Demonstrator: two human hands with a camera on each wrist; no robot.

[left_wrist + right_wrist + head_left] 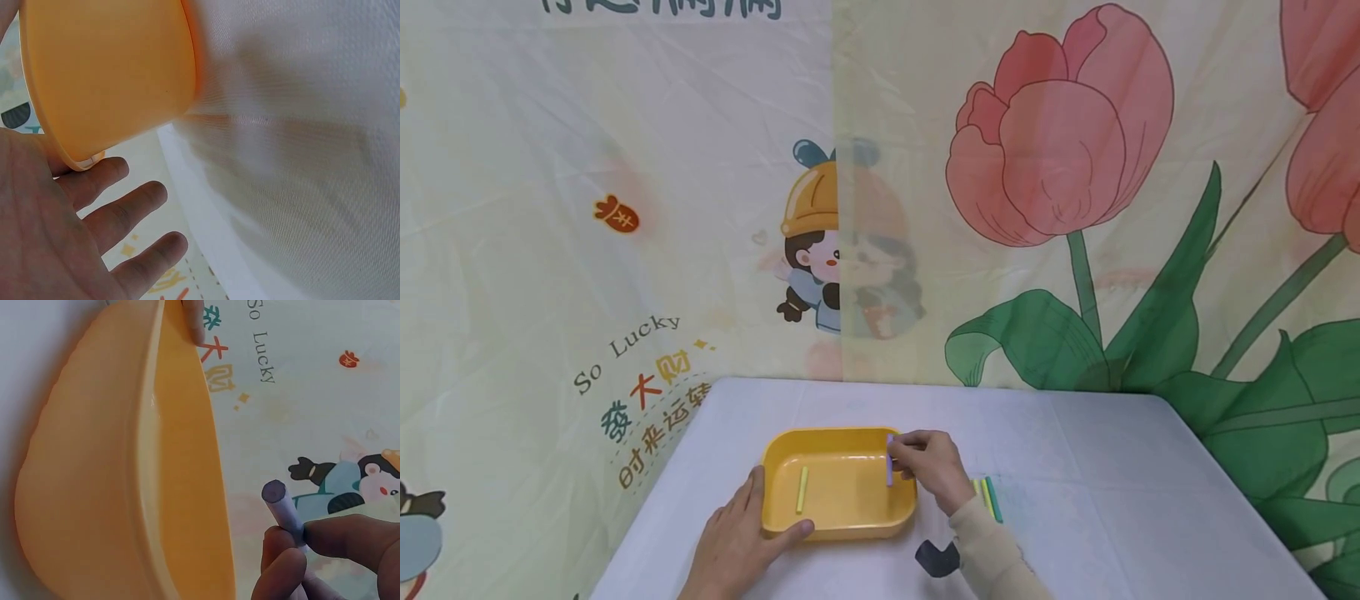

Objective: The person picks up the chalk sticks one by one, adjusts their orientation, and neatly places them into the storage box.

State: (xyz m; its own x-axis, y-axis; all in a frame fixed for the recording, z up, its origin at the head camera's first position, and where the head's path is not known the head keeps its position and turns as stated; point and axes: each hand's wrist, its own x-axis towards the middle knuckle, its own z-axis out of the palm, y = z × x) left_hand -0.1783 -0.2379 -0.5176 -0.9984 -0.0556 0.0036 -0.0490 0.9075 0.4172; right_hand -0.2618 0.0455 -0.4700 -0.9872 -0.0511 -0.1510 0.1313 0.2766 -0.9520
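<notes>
A yellow tray (838, 527) with rounded corners sits on the table, a yellow chalk stick (802, 490) lying inside toward its left. My left hand (733, 533) rests on the tray's near left corner, thumb along the near rim and fingers by the left side. In the left wrist view its fingers (122, 215) are straight and spread, and the rim lies against the hand. Above the tray's right end, my right hand (934, 467) pinches a purple chalk stick (890, 467) between thumb and fingers. The right wrist view shows the stick's end (275, 492) pointing up past the fingertips.
Right of the tray, yellow and green chalk sticks (994, 500) lie side by side, partly hidden by the right wrist. A dark curved piece (937, 558) is beside the right sleeve (992, 546). Behind the white table (1105, 483) hangs a printed cloth (715, 208).
</notes>
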